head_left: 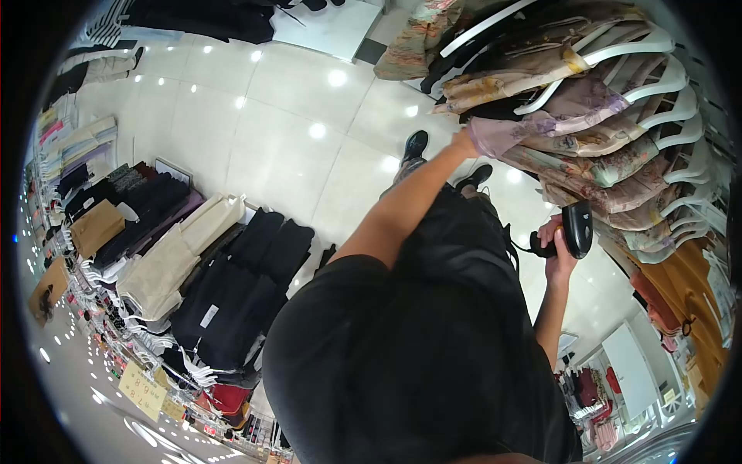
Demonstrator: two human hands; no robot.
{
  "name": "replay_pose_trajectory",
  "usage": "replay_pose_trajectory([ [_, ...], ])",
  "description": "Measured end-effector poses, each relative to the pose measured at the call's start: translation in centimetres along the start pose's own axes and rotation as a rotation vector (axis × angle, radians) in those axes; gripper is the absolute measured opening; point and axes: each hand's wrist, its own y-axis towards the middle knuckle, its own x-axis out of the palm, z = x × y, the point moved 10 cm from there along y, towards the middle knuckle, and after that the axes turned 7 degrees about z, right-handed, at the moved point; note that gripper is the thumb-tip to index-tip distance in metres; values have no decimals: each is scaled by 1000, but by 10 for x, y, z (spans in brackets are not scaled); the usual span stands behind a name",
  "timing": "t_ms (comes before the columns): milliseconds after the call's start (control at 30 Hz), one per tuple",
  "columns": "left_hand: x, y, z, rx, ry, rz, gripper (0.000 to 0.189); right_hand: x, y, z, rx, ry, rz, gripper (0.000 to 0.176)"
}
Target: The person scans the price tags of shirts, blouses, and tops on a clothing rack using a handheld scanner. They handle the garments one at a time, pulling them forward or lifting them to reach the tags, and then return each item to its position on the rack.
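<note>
My right hand [553, 236] is closed around the grip of a black barcode scanner [576, 230]. My left hand [466, 144] reaches to the edge of a sheer lilac blouse [495, 135] with a floral print. The cloth covers its fingers, so I cannot make out whether they grip it. This blouse hangs on a white hanger [657, 83] among several similar sheer floral blouses [618, 166]. A yellowish floral blouse [510, 81] hangs just beyond it, close to my left hand.
Dark folded trousers [232, 301] and cream ones [174, 259] hang on a rack to the left. Mustard garments [688, 301] hang at the lower right. A white table [325, 27] stands at the top, on pale floor tiles [294, 116]. Another person's legs [104, 68] show at far left.
</note>
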Motion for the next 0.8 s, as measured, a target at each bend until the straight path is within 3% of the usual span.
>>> replay_pose_trajectory([
  [267, 44, -14, 25, -80, -238, 92, 60, -3, -13, -2, 6, -15, 68, 27],
  [400, 1, -33, 62, 30, -230, 170, 50, -1, -14, -1, 8, 5, 91, 29],
  [500, 4, -51, 77, 26, -174, 49, 48, 1, -16, -1, 2, -18, 74, 24],
  [567, 7, -65, 94, -35, -56, -341, 46, 0, -13, -4, -4, -26, 76, 25],
  [800, 27, -92, 100, 67, -29, -458, 49, -3, -15, -5, -19, -27, 104, 25],
])
